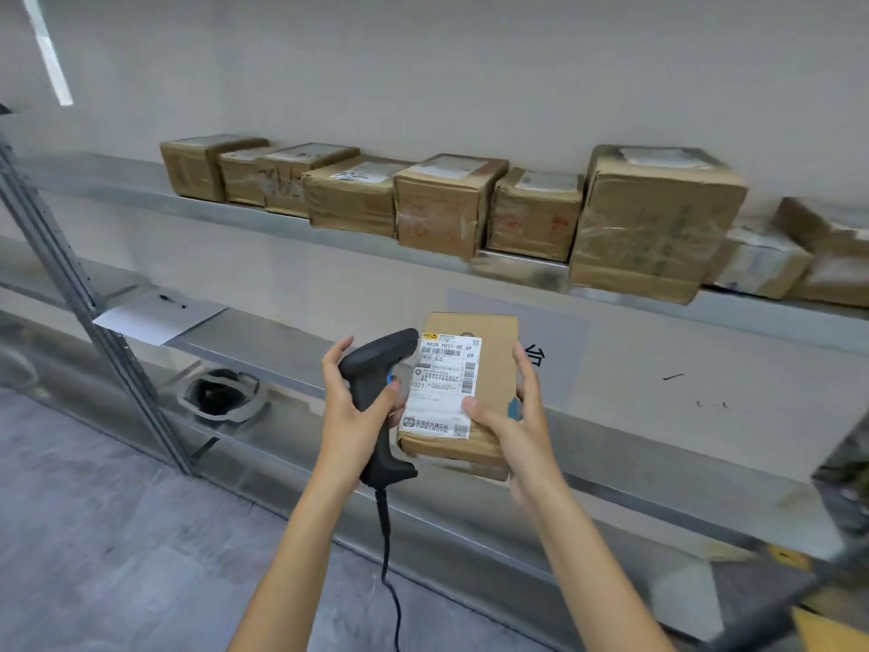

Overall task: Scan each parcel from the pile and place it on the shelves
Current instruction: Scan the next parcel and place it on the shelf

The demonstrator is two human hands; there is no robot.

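Observation:
My left hand (350, 411) grips a black corded barcode scanner (378, 369) by its handle, with the scanner's head right beside the label. My right hand (512, 416) holds a small brown cardboard parcel (493, 369) from its right side, thumb on the white shipping label (444, 385). The label faces up toward me. Both hands are in front of the metal shelves (263, 343), above the lower shelf level. Several brown parcels (446, 204) stand in a row on the upper shelf.
A slanted grey shelf post (89, 312) stands at the left. A white sheet of paper (160, 315) lies on the lower shelf's left end. A dark round object (221, 392) sits below that shelf. The grey floor is at the lower left.

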